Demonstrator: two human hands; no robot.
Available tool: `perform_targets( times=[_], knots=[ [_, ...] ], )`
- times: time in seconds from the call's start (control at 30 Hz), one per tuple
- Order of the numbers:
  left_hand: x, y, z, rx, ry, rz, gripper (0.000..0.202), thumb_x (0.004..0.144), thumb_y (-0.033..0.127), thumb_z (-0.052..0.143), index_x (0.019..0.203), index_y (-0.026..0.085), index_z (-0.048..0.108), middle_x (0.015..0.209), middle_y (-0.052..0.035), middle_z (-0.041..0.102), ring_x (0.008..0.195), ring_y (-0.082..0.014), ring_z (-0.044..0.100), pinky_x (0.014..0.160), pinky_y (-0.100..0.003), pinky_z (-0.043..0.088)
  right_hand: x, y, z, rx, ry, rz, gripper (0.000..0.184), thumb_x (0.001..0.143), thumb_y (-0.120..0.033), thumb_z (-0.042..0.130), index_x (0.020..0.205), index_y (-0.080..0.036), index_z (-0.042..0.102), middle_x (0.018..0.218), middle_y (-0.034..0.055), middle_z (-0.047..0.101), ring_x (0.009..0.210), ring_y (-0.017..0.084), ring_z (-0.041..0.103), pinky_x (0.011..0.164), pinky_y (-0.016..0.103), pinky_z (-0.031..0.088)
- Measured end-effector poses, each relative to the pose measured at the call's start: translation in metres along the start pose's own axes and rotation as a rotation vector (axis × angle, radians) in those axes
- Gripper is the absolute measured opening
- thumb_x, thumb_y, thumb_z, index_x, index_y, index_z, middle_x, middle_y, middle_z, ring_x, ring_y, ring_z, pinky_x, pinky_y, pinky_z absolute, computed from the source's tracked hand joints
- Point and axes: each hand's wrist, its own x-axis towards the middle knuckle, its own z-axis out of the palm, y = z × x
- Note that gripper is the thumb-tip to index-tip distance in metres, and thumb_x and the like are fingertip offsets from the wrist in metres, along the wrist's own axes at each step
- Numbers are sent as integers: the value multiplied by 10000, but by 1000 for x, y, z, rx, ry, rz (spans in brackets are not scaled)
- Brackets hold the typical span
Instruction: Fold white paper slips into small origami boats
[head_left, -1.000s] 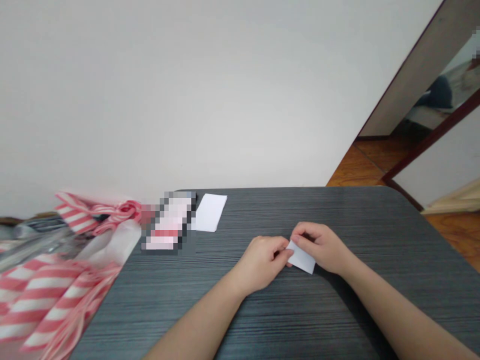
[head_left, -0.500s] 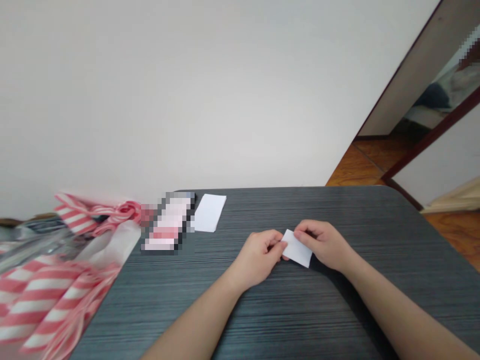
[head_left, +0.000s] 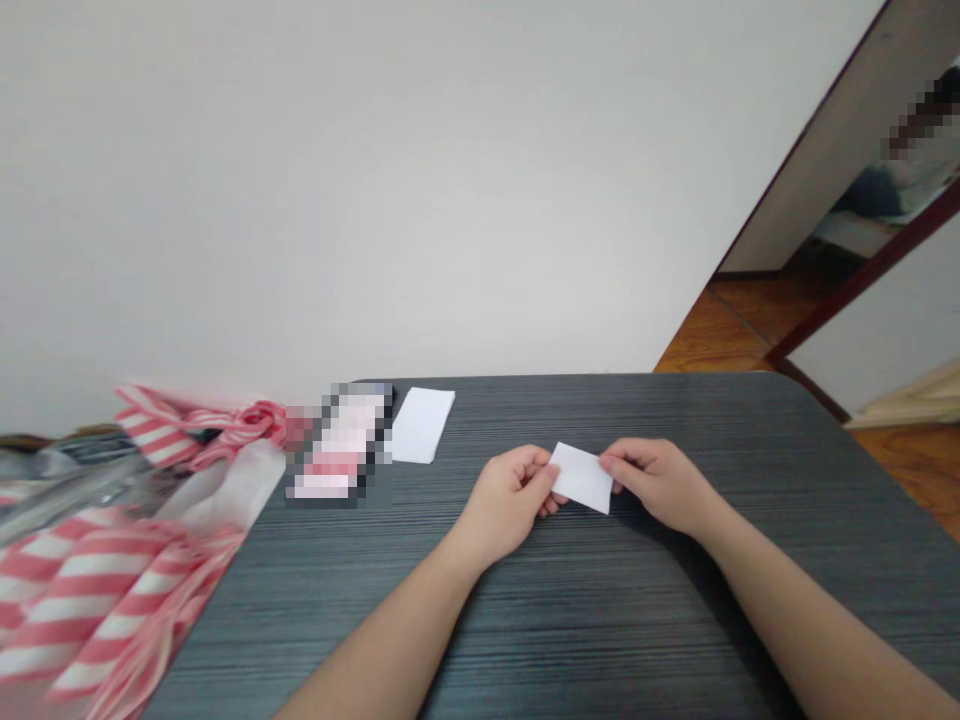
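A small white piece of paper point(head_left: 583, 479) is held between my two hands, tilted just above the dark table point(head_left: 570, 630). My left hand point(head_left: 517, 500) pinches its left edge, thumb on top and the other fingers curled beneath. At the opposite edge, my right hand point(head_left: 657, 485) grips the upper right part between thumb and fingers. Whether the paper is folded I cannot tell. Farther back on the left lies a stack of white paper sheets point(head_left: 424, 425).
Beside the stack lies a blurred-out, phone-like object point(head_left: 341, 440) with a dark border. Red-and-white striped cloth point(head_left: 97, 580) and clear plastic lie past the table's left edge. A white wall point(head_left: 450, 200) rises behind the table; wooden floor point(head_left: 705, 335) shows at the right.
The paper has shifted slightly left and up, and more of its surface shows. My right hand's fingers have moved from its top to its right edge.
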Motion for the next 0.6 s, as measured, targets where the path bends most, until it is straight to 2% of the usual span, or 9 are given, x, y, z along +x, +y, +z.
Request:
perform_targets(
  times=[0.27, 0.4, 0.5, 0.6],
  knots=[
    [1, -1, -1, -35, 11, 3, 177, 874, 309, 579, 798, 150, 598, 615, 10, 634, 508, -86, 540, 518, -197, 444, -2, 2, 0, 12, -14, 22, 285, 924, -296, 527, 677, -187, 616, 606, -13, 616, 577, 136, 555, 592, 253, 413],
    [1, -1, -1, -60, 47, 12, 196, 877, 330, 584, 819, 143, 595, 611, 10, 630, 501, -87, 541, 508, -198, 439, -4, 1, -1, -36, 31, 9, 322, 925, -304, 531, 627, -189, 570, 587, -17, 591, 566, 132, 521, 586, 258, 394],
    [1, 0, -1, -115, 85, 27, 234, 876, 373, 594, 888, 139, 596, 648, -2, 650, 498, -95, 555, 498, -209, 440, -5, -1, 2, 36, 88, 46, 326, 934, -323, 519, 641, -191, 568, 585, -14, 587, 556, 133, 516, 580, 263, 399],
    [1, 2, 0, -131, 52, 40, 252, 869, 388, 603, 856, 136, 600, 672, -18, 665, 495, -96, 555, 501, -216, 439, -5, -1, 7, 161, 126, 92, 323, 940, -351, 515, 669, -189, 580, 585, -6, 593, 541, 133, 520, 560, 261, 406]
  ],
)
